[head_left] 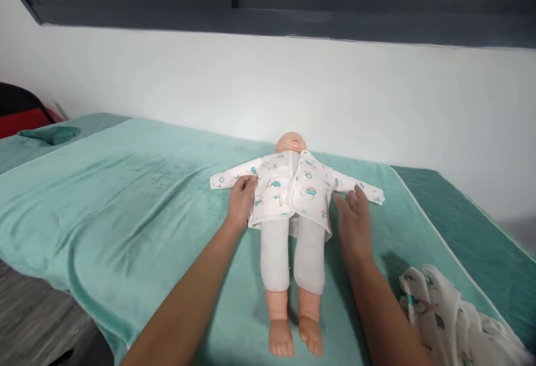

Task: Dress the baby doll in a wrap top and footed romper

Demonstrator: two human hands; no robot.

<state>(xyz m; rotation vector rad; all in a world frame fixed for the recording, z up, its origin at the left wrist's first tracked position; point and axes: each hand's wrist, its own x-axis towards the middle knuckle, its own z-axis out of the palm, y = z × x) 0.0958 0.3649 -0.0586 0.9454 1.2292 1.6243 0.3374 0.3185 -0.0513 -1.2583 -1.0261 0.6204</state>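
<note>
A baby doll [276, 330] lies on its back, legs toward me, bare feet showing. It wears white leggings [274, 254] and a white printed baby jacket [274, 187] whose front hangs partly apart over a white layer. Both sleeves stretch out sideways, and no doll hand shows at either cuff. My left hand [242, 198] has its fingers closed at the jacket's side, just under the left sleeve. Beside the other sleeve, my right hand [355, 221] is open, thumb apart from partly bent fingers; whether it touches the cloth is hard to tell.
A crumpled printed cloth [452, 321] lies at the lower right. The green blanket [138, 198] under the doll has folds on the left. A white wall [259, 87] and a dark window frame [335, 20] stand behind. A red and black item [20, 112] is at far left.
</note>
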